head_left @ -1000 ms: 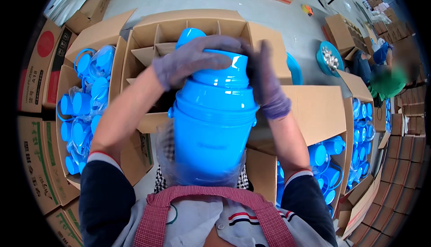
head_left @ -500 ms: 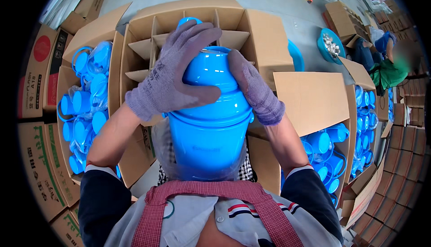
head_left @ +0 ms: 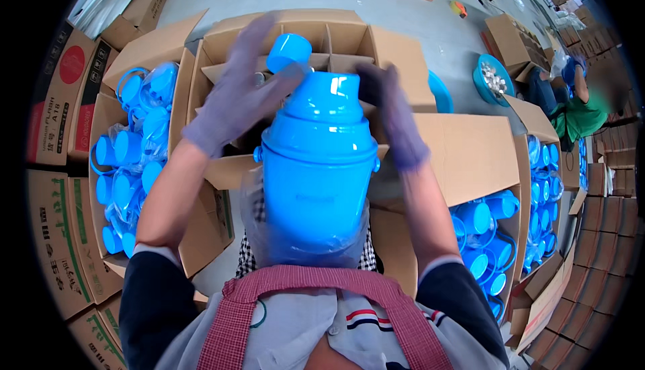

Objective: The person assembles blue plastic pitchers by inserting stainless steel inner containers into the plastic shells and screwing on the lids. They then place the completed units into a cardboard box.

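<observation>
A shiny blue flask body (head_left: 316,182), stepped and narrowing toward its top, stands upright between my legs, its lower part in a clear plastic bag (head_left: 259,235). My left hand (head_left: 245,91), in a purple-grey glove, is beside its neck, thumb and fingers spread. Between that thumb and fingers shows a blue cup (head_left: 290,51); whether the hand touches it I cannot tell. My gloved right hand (head_left: 396,111) is off the flask's right side, fingers blurred but apart, with nothing seen in them. Beyond the flask is an open carton (head_left: 282,16) with cardboard dividers.
Cartons of blue cups and flask parts stand left (head_left: 97,118) and right (head_left: 470,145). Stacked closed boxes (head_left: 57,235) line the left side. A blue basin (head_left: 482,81) of small pale pieces sits on the floor, near a person in green (head_left: 584,118).
Both hands have come off the flask's top and spread apart, the left upward and left, the right outward. The flask's neck and the blue cup are now more exposed.
</observation>
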The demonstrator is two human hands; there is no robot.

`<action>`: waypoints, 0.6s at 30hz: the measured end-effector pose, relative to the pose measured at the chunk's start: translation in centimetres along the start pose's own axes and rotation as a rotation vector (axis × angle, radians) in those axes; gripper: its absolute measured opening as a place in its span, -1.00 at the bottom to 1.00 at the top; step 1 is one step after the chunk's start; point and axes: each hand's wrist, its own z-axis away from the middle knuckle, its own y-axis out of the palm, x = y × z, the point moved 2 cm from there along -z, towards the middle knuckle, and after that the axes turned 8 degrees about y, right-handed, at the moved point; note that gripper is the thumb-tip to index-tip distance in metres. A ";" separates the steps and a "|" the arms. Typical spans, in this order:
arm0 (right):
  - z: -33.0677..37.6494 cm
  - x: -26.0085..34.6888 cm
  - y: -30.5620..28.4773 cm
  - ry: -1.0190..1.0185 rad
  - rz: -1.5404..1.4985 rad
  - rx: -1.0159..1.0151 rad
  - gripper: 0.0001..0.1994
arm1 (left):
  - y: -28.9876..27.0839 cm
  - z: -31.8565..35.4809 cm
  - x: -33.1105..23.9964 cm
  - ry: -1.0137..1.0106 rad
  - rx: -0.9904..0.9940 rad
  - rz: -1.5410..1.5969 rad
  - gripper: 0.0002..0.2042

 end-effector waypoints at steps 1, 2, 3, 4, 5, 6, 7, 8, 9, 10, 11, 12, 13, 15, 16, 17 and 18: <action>0.4 -0.1 1.8 -0.073 0.240 -0.038 -0.57 | 2.4 -2.3 -3.0 0.059 0.046 0.052 -0.13; 0.8 0.0 3.1 -0.133 0.189 -0.006 -0.51 | 3.0 -3.6 -4.9 0.111 0.082 0.079 -0.15; 1.5 -0.1 4.1 -0.191 0.136 0.015 -0.43 | 2.8 -3.6 -5.3 0.143 0.096 0.082 -0.17; 1.8 0.3 3.6 -0.114 -0.095 0.201 -0.38 | 2.6 -3.6 -5.8 0.176 0.111 0.085 -0.19; 2.1 0.7 3.3 0.010 -0.347 0.372 -0.32 | 2.6 -3.1 -6.1 0.202 0.150 0.104 -0.21; 2.2 1.2 3.6 0.161 -0.560 0.533 -0.27 | 2.5 -2.2 -4.6 -0.019 0.149 0.370 -0.22; 2.6 1.1 3.9 0.267 -0.612 0.539 -0.27 | 2.6 -0.6 -2.3 -0.243 0.140 0.632 -0.23; 2.7 1.0 3.9 0.371 -0.653 0.528 -0.26 | 2.8 -0.4 -1.4 -0.458 0.128 0.905 -0.25; 2.6 -0.2 4.1 0.354 -0.770 0.519 -0.28 | 3.3 -0.2 -1.6 -0.477 0.142 0.979 -0.26; 2.1 -1.2 4.3 0.354 -0.822 0.501 -0.31 | 3.4 -0.4 -1.8 -0.403 0.124 0.754 -0.23; 1.6 -2.2 4.3 0.361 -0.872 0.474 -0.33 | 3.6 -0.6 -2.3 -0.332 0.108 0.541 -0.20; 1.3 -3.4 4.2 0.370 -0.927 0.443 -0.35 | 3.6 -1.3 -3.7 -0.260 0.096 0.330 -0.17; 0.2 -4.5 3.9 0.273 -1.035 0.596 -0.41 | 3.3 -2.4 -5.9 -0.068 0.034 0.108 -0.11; 1.6 -1.3 4.1 0.227 -0.749 0.405 -0.44 | 2.0 -3.0 -5.9 0.124 0.143 0.092 -0.06; 2.8 1.4 3.9 0.285 -0.650 0.339 -0.46 | 1.3 -2.4 -5.8 0.202 0.195 0.084 -0.04; 4.2 4.3 3.6 0.344 -0.550 0.278 -0.48 | 1.1 -0.8 -2.9 0.011 0.223 0.276 0.00; 4.5 4.6 2.6 0.288 -0.493 0.322 -0.48 | 0.7 1.7 0.8 -0.267 0.254 0.437 -0.03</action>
